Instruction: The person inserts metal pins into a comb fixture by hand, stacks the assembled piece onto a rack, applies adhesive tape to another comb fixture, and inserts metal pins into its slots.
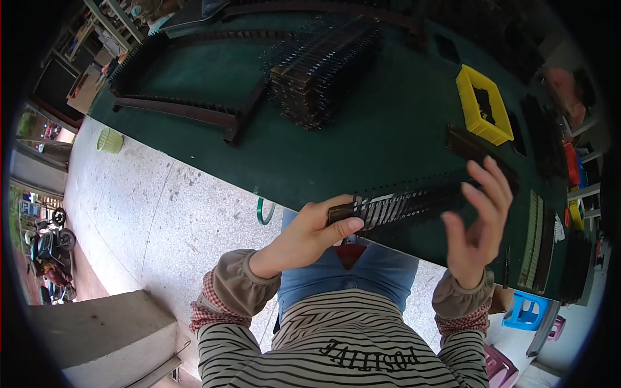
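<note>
My left hand [314, 234] grips the near left end of a long dark bar [343, 212], thumb on top. Rows of thin dark pins and pale, shiny strips line the bar, which slants up to the right over the green table [194, 139]. My right hand [479, 223] is raised beside the bar's right part, palm turned in, fingers spread and nothing between them. Behind, on the table, lies a stack of similar dark pinned bars [310, 77]. Where the held bar ends at the right is hard to make out.
A dark toothed frame [174, 110] lies at the back left. A yellow bin [482, 107] with small dark parts stands at the right, near long pale strips [532, 239]. A blue stool [525, 312] and green basket [110, 140] are on the floor.
</note>
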`<act>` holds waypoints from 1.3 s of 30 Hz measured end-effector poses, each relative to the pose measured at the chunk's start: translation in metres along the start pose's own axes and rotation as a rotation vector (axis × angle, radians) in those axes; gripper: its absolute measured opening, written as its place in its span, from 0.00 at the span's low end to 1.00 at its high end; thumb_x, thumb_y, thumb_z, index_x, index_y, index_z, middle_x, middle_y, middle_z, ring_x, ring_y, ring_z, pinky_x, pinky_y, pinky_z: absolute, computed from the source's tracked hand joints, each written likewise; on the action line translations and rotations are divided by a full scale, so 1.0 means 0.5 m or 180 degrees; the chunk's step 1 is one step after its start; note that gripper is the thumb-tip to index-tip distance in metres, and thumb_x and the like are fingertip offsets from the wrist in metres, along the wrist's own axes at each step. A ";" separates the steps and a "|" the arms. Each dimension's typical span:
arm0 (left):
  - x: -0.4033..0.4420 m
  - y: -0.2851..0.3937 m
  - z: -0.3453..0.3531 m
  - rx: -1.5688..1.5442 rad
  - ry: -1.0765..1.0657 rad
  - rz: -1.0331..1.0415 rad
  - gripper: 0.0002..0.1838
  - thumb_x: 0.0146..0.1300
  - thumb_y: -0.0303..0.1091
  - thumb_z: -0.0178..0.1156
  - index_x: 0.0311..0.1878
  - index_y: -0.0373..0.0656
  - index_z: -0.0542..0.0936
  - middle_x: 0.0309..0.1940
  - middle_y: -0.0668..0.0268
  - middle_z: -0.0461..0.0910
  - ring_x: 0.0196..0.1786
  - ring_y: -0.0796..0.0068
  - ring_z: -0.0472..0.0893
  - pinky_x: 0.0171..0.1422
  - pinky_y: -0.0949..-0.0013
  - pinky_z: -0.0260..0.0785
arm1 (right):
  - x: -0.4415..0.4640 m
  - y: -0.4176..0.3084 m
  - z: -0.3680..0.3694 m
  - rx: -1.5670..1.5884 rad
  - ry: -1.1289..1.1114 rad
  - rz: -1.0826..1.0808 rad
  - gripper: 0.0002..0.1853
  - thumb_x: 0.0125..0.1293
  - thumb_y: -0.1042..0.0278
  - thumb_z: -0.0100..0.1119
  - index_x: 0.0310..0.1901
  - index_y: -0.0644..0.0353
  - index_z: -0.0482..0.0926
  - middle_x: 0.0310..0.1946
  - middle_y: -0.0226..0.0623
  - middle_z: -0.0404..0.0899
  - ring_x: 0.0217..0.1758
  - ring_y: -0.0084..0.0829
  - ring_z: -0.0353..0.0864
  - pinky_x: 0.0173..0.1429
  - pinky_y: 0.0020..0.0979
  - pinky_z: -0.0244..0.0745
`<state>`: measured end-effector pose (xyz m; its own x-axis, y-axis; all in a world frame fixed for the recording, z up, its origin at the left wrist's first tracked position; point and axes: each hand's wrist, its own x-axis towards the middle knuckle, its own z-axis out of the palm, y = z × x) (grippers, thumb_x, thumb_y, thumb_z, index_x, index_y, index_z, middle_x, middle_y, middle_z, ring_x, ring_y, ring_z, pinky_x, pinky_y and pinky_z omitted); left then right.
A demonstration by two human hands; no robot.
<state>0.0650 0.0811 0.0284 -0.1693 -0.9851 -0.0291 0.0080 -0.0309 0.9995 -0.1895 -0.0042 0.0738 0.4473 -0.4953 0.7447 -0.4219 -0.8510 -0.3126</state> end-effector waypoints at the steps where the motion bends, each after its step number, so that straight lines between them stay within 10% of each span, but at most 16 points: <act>1: -0.001 0.000 -0.001 0.0060 0.0007 0.0078 0.18 0.79 0.40 0.59 0.59 0.34 0.78 0.29 0.71 0.77 0.33 0.84 0.70 0.38 0.75 0.64 | -0.012 0.025 -0.014 0.0009 0.0281 0.0061 0.22 0.64 0.75 0.68 0.60 0.63 0.78 0.66 0.49 0.77 0.74 0.53 0.70 0.80 0.51 0.60; 5: -0.005 0.023 -0.014 0.0315 -0.0128 -0.0174 0.20 0.78 0.41 0.60 0.61 0.34 0.79 0.38 0.69 0.81 0.41 0.82 0.74 0.47 0.74 0.68 | -0.068 0.119 -0.055 0.0536 0.1338 0.1534 0.18 0.77 0.75 0.53 0.65 0.68 0.74 0.65 0.50 0.77 0.73 0.42 0.73 0.80 0.41 0.61; 23: 0.003 0.005 -0.003 -0.1267 -0.0214 -0.0212 0.21 0.79 0.38 0.57 0.64 0.31 0.76 0.50 0.59 0.86 0.53 0.71 0.85 0.62 0.68 0.77 | -0.115 0.178 -0.126 0.1788 0.0727 0.3040 0.20 0.83 0.61 0.50 0.65 0.67 0.78 0.56 0.39 0.83 0.58 0.24 0.80 0.64 0.29 0.71; 32: -0.004 0.044 -0.022 0.0196 -0.0670 -0.0476 0.22 0.77 0.37 0.60 0.67 0.34 0.77 0.61 0.57 0.83 0.59 0.71 0.83 0.65 0.66 0.75 | -0.181 0.218 -0.113 0.2133 0.0571 0.2716 0.11 0.79 0.68 0.57 0.54 0.64 0.82 0.48 0.34 0.85 0.50 0.23 0.82 0.59 0.28 0.73; 39: 0.002 0.010 -0.016 0.0772 -0.0811 0.1248 0.25 0.73 0.30 0.60 0.72 0.38 0.73 0.64 0.53 0.81 0.51 0.59 0.88 0.59 0.62 0.79 | -0.167 0.196 -0.107 0.2424 0.0683 0.2270 0.09 0.74 0.76 0.58 0.52 0.66 0.82 0.49 0.41 0.85 0.56 0.37 0.85 0.65 0.35 0.76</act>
<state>0.0729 0.0787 0.0333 -0.4338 -0.8417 0.3215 -0.1046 0.4015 0.9099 -0.3103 -0.0369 0.0125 0.1118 -0.9445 0.3089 0.1061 -0.2978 -0.9487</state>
